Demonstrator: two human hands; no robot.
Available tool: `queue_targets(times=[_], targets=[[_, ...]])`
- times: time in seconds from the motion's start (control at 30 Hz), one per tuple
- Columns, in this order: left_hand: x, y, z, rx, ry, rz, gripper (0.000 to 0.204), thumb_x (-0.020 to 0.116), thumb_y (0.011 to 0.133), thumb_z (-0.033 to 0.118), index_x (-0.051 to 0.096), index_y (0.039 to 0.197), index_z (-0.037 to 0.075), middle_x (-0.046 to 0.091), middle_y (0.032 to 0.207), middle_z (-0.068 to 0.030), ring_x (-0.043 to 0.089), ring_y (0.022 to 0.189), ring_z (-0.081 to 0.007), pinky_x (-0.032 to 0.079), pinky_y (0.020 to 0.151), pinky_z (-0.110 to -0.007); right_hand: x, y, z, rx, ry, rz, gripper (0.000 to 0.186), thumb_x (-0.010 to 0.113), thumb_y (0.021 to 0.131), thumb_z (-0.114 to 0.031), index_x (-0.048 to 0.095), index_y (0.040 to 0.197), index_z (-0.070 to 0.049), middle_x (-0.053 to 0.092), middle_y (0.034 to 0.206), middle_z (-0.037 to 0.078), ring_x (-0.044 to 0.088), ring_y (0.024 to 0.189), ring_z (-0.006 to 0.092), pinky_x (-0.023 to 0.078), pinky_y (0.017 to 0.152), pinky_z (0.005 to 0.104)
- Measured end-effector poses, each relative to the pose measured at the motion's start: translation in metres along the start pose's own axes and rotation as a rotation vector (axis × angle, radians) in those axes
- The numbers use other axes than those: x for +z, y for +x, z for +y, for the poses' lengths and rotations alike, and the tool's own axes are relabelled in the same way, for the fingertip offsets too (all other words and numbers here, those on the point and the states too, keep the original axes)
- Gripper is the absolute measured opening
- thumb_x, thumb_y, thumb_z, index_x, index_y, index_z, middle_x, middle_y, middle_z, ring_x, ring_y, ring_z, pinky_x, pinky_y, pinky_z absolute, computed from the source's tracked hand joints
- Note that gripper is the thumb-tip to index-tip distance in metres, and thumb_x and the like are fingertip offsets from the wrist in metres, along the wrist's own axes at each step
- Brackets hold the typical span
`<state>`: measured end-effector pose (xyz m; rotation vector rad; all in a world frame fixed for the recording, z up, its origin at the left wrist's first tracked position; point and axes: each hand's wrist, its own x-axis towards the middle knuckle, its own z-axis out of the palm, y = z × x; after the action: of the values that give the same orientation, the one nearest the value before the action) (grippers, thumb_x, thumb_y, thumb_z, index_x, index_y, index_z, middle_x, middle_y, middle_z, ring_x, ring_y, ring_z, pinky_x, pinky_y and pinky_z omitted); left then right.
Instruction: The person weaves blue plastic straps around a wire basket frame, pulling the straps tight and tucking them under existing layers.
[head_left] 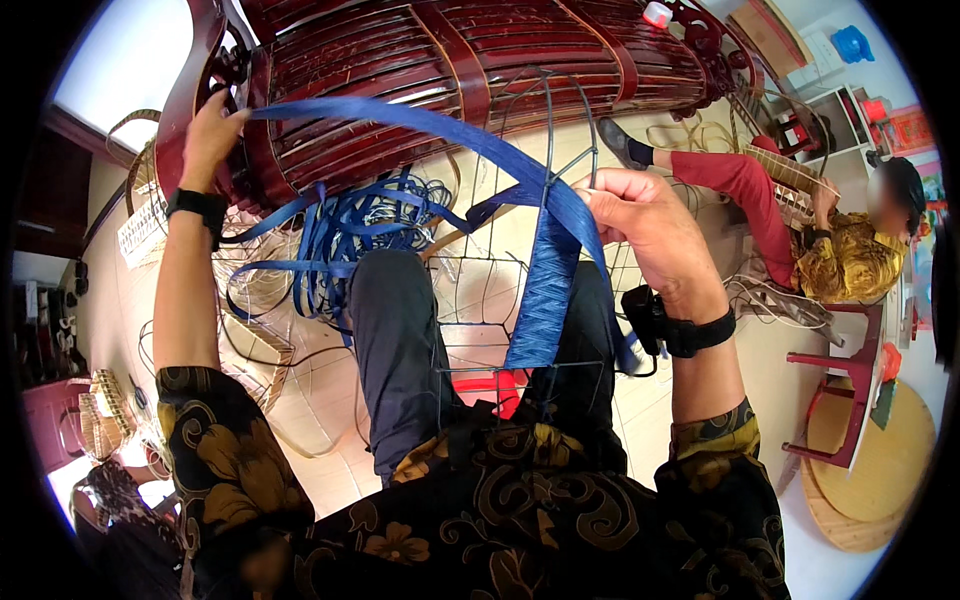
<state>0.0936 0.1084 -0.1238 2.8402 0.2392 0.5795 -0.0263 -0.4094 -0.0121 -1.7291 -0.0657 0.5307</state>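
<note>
A long blue strap [400, 122] arches from my left hand to a wire frame [470, 300] over my lap. My left hand [215, 130], raised at upper left near the bench's carved end, is closed on the strap. My right hand [630, 210] pinches the blue strap at the upper part of the frame, where blue strapping [540, 300] is wound tightly down one section to a lower wire. The strap's loose length hangs behind my right wrist.
A red wooden bench [350, 55] spans the back, with a heap of blue strapping [370, 220] below it. A seated person [840, 250] works at right beside a stool [830, 360] and round boards [880, 460]. Woven pieces [105, 410] and another person [120, 510] are at lower left.
</note>
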Motion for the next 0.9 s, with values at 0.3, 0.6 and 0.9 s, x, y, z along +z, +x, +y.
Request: queue_targets(times=[0.3,0.6,0.9], targets=[[-0.043,-0.058,0.275,0.935,-0.889,-0.779,0.053,0.074,0.081,0.025,0.059,0.125,0.001,0.065,0.102,-0.0075,0.059,0.099,-0.0163,0.047,0.09,-0.031,0.0,-0.002,-0.003,0.019,-0.003,0.008,0.015,0.06,0.095,-0.014,0.069,0.087,-0.004,0.068,0.082,-0.001,0.061,0.072,0.0064,0.049,0.068,0.022],[-0.032,-0.058,0.285,0.857,-0.99,-0.915,0.021,0.075,0.082,0.02,0.065,0.088,0.003,0.058,0.074,0.0013,0.055,0.074,-0.0098,0.044,0.069,-0.028,-0.001,0.001,0.002,0.007,0.002,0.0,0.016,0.059,0.096,-0.014,0.07,0.092,-0.003,0.068,0.081,-0.001,0.06,0.071,0.0067,0.05,0.066,0.0232],[-0.019,-0.024,0.254,0.893,-1.057,-0.712,0.023,0.062,0.09,0.013,0.042,0.078,0.009,0.041,0.068,0.0037,0.041,0.058,-0.0062,0.037,0.052,-0.024,0.0,-0.002,0.002,0.005,-0.002,0.029,0.018,0.06,0.096,-0.015,0.068,0.085,-0.003,0.066,0.078,-0.002,0.059,0.068,0.0061,0.049,0.065,0.0225]])
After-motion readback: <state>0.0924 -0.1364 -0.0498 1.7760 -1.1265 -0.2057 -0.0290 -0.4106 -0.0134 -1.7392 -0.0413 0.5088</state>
